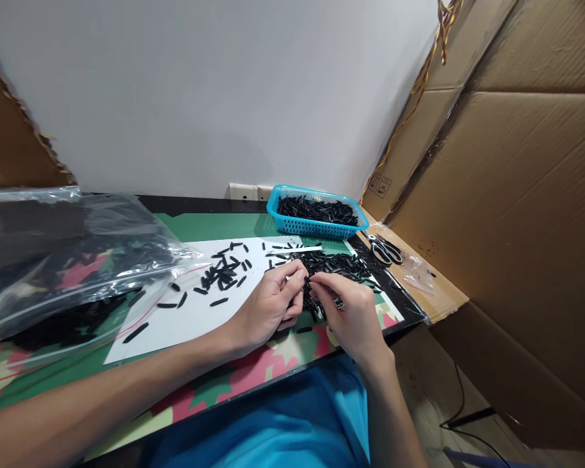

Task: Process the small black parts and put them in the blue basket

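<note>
My left hand (276, 300) is closed, thumb pressed on the curled fingers. Close beside it, my right hand (346, 305) pinches with thumb and forefinger. A small dark bit seems to sit between the two sets of fingertips, too small and covered to name. Behind and under the hands spreads a heap of thin black strips (338, 263). To the left, a looser group of black strips (221, 276) lies on a white sheet (175, 331). A narrow white stick (297, 250) rests at the heap's far side.
A blue basket (316, 229) full of black strips stands at the back. Black-handled scissors (384, 250) and a small clear bag (418, 274) lie on the right. A large clear plastic bag (127, 240) with dark contents covers the left. Cardboard (517, 195) walls the right side.
</note>
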Tool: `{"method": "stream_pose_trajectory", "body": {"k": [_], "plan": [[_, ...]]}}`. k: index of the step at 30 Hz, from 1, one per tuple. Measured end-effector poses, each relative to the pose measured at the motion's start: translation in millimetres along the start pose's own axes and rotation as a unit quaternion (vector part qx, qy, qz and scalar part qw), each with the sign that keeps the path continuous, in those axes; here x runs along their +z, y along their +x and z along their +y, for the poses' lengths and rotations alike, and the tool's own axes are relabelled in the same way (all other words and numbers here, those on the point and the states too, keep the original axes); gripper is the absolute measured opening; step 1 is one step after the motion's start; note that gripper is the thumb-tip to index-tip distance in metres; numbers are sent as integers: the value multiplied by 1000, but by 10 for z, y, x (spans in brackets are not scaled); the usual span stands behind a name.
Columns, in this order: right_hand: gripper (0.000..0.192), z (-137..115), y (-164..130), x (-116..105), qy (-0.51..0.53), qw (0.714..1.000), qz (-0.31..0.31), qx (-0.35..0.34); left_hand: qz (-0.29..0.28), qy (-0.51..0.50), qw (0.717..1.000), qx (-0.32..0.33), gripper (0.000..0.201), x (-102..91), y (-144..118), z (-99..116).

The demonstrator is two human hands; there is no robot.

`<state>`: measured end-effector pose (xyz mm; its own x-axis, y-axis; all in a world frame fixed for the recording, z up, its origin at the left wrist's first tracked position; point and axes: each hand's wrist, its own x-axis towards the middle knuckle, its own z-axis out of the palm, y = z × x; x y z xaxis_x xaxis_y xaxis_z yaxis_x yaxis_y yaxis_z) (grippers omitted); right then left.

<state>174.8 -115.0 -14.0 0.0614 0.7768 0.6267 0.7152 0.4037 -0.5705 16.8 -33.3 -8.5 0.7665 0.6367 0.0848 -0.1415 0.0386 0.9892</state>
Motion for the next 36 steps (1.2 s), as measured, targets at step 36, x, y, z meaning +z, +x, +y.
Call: {"method": "stream_pose_trajectory", "body": {"k": [36], "plan": [[26,-69,57,29,339,915,92,196,28,-44,998,-26,33,26,-2,66]]}}
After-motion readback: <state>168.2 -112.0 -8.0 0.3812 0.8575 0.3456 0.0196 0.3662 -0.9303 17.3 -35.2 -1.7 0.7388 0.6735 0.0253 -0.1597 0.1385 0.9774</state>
